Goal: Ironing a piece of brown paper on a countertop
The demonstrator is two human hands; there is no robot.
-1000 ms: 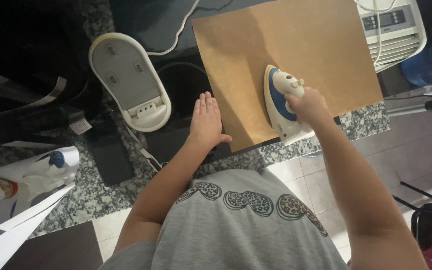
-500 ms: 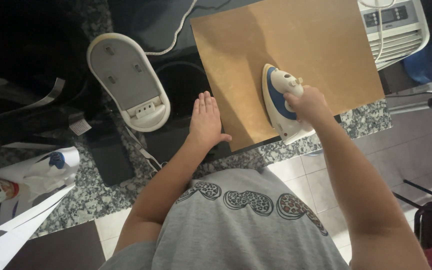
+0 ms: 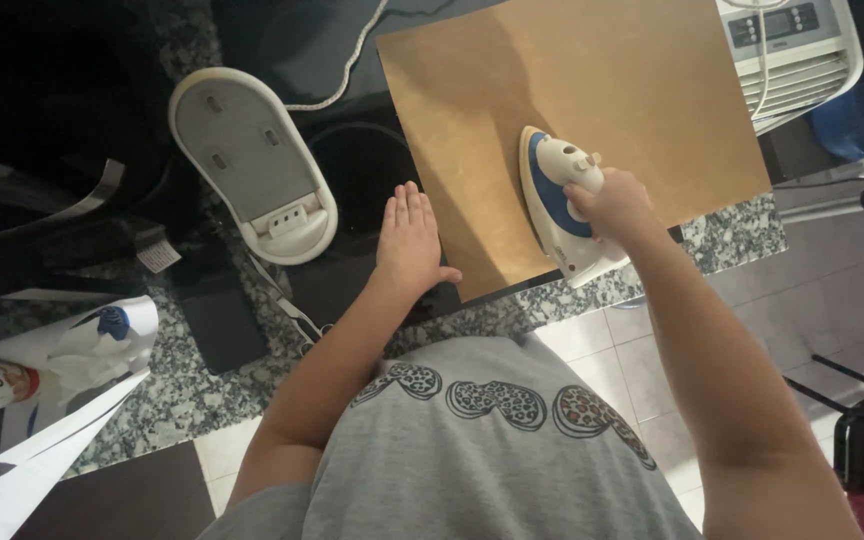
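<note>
Little moved: white-and-blue steam iron same spot on tan flat sheet. Right hand clamped on handle; left hand flat, fingers together, pinning sheet's left edge. Best: glide slow, level.

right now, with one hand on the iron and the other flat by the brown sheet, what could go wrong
The left hand lies flat at the edge of the brown sheet, close to the iron; a sideways pass could burn its fingers. The sheet's near corner overhangs the granite counter beside the right hand, so pressing there might tip it. A white cord runs behind the sheet and might snag.
</note>
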